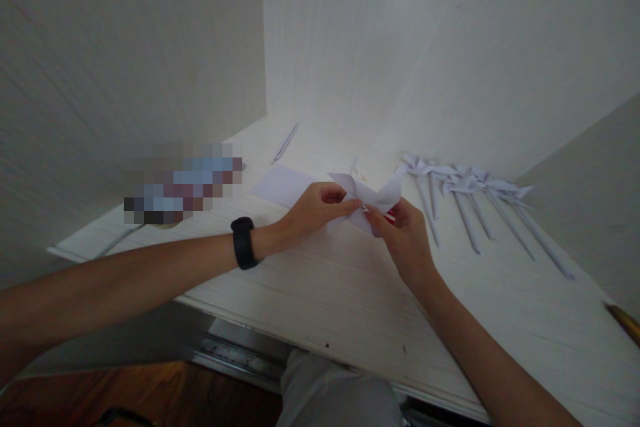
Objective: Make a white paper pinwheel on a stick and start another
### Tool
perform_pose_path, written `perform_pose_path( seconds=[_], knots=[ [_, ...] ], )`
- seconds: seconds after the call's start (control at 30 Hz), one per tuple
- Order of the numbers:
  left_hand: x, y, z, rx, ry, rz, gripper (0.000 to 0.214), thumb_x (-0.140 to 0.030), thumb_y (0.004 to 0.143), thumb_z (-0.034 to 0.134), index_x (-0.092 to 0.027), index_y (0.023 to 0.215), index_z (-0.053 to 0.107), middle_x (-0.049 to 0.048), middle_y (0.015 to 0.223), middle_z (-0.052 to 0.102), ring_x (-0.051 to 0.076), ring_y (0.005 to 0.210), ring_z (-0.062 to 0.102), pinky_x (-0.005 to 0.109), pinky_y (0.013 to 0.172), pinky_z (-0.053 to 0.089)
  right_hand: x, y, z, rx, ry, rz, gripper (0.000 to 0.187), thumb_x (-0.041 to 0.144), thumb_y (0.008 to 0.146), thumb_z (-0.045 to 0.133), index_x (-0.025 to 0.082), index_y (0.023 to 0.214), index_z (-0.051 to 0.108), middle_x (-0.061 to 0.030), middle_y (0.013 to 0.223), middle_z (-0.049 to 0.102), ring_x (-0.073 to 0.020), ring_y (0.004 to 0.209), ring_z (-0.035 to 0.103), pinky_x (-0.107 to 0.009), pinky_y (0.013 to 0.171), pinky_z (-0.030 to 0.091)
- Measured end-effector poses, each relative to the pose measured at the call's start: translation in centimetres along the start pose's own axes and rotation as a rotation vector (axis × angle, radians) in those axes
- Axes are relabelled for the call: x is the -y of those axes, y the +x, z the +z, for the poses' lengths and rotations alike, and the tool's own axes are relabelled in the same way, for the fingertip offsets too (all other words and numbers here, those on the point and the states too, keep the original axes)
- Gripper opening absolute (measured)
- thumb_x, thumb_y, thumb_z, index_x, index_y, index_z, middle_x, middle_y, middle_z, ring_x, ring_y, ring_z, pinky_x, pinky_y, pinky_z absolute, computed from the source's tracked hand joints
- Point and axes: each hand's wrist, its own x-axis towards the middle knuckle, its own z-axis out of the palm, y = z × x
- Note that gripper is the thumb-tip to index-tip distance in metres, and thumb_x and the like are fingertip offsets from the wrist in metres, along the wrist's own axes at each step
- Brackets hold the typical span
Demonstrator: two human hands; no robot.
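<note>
white folded paper pinwheel held just above the table's middle

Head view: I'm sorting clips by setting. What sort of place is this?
Probably a craft desk in a room corner, perhaps at home: a white wood-grain table against plain white walls, a row of finished paper pinwheels lying on it, and the left hand and right hand pinching a folded paper pinwheel.

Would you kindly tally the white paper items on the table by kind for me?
Pinwheels on sticks: 6
Unmounted pinwheel, pinched by left hand and right hand: 1
Flat paper sheet: 1
Loose rolled paper stick: 1
Total: 9
</note>
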Motion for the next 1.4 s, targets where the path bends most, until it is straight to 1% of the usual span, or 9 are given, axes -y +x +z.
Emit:
perform_pose_path(
  seconds=[0.23, 0.43, 0.63, 0.8, 1.0, 1.2, 1.3, 1.4],
  knots=[
    [0.04, -0.04, 0.03, -0.004, -0.002, 0.018, 0.026, -0.036, 0.069, 0.068, -0.012, 0.076, 0.066, 0.0038, 0.073, 0.065, 0.013, 0.071, 0.060, 0.028, 0.069, 0.047, 0.02, 0.00, 0.06, 0.007, 0.032, 0.029, 0.027, 0.038, 0.072, 0.062, 0.017, 0.088, 0.067, -0.0057, 0.079, 0.069, -0.0176, 0.069, 0.061, -0.028, 0.056, 0.047],
    [0.07, -0.08, 0.08, 0.011, -0.040, 0.026, 0.026, -0.036, 0.069, 0.068, -0.012, 0.080, 0.066, 0.0049, 0.079, 0.067, 0.014, 0.075, 0.061, 0.028, 0.071, 0.048, 0.03, 0.02, 0.09, 0.024, 0.067, 0.046, 0.025, 0.038, 0.072, 0.063, 0.018, 0.085, 0.067, -0.0033, 0.069, 0.066, -0.0171, 0.065, 0.061, -0.029, 0.057, 0.048],
    [0.09, -0.07, 0.02, -0.003, 0.014, 0.037, 0.026, -0.037, 0.070, 0.067, -0.012, 0.076, 0.065, 0.0051, 0.077, 0.067, 0.014, 0.073, 0.061, 0.028, 0.070, 0.048, -0.13, 0.07, 0.02, 0.026, 0.055, 0.018, 0.026, 0.040, 0.072, 0.062, 0.018, 0.085, 0.067, -0.0052, 0.077, 0.069, -0.0194, 0.073, 0.063, -0.033, 0.065, 0.051],
    [0.18, -0.09, -0.01, 0.003, 0.018, 0.038, 0.026, -0.037, 0.071, 0.065, -0.013, 0.079, 0.065, 0.0052, 0.080, 0.067, 0.014, 0.075, 0.061, 0.028, 0.070, 0.048, -0.29, 0.10, 0.12, 0.027, 0.058, 0.017, 0.027, 0.040, 0.072, 0.062, 0.018, 0.088, 0.067, -0.0065, 0.085, 0.070, -0.0208, 0.079, 0.064, -0.035, 0.070, 0.052],
    [0.19, -0.10, -0.03, -0.023, 0.100, 0.108, 0.026, -0.037, 0.072, 0.065, -0.013, 0.083, 0.065, 0.0050, 0.084, 0.067, 0.014, 0.076, 0.061, 0.027, 0.072, 0.048, -0.25, 0.08, 0.10, 0.052, 0.071, 0.016, 0.026, 0.038, 0.074, 0.061, 0.018, 0.090, 0.066, -0.0067, 0.091, 0.070, -0.0213, 0.085, 0.064, -0.036, 0.076, 0.050],
    [0.16, -0.04, -0.07, -0.043, 0.135, 0.098, 0.027, -0.038, 0.073, 0.063, -0.012, 0.082, 0.064, 0.0057, 0.083, 0.067, 0.013, 0.074, 0.060, 0.026, 0.069, 0.048, 0.17, -0.14, -0.10, 0.077, 0.012, 0.011, 0.029, 0.043, 0.077, 0.056, 0.018, 0.089, 0.066, -0.0065, 0.088, 0.069, -0.0209, 0.083, 0.062, -0.036, 0.076, 0.048],
    [0.01, -0.06, 0.03, -0.048, 0.136, 0.093, 0.026, -0.037, 0.073, 0.064, -0.012, 0.082, 0.064, 0.0058, 0.083, 0.067, 0.013, 0.074, 0.060, 0.027, 0.069, 0.048, -0.05, -0.12, -0.07, 0.065, -0.002, -0.001, 0.028, 0.042, 0.077, 0.057, 0.018, 0.088, 0.065, -0.0061, 0.087, 0.068, -0.0206, 0.081, 0.061, -0.036, 0.076, 0.047],
    [-0.11, -0.12, 0.15, -0.043, 0.116, 0.086, 0.026, -0.036, 0.072, 0.064, -0.011, 0.081, 0.063, 0.0061, 0.082, 0.067, 0.014, 0.073, 0.061, 0.028, 0.070, 0.049, -0.41, -0.06, -0.03, 0.038, -0.024, -0.005, 0.025, 0.041, 0.076, 0.058, 0.017, 0.082, 0.065, -0.0051, 0.080, 0.067, -0.0194, 0.075, 0.060, -0.035, 0.072, 0.047]
  ],
)
